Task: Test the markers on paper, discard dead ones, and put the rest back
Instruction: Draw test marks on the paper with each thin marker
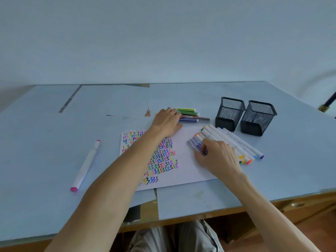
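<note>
A white paper sheet (183,142) covered in coloured squiggles lies in the middle of the table. My left hand (167,121) rests palm down at the paper's far edge, touching a small pile of thin markers (189,115) in green, brown and blue. My right hand (216,157) has its fingers curled on a bunch of thin purple markers (195,145) lying on the paper's right side. Beside them lies a row of thick white markers (234,140) with coloured caps. One pink-capped white marker (86,165) lies alone at the left.
Two black mesh pen holders (230,112) (257,117) stand behind the white markers at the right. The table (54,133) is covered in pale blue sheets, with a wooden front edge. A wall rises right behind the table.
</note>
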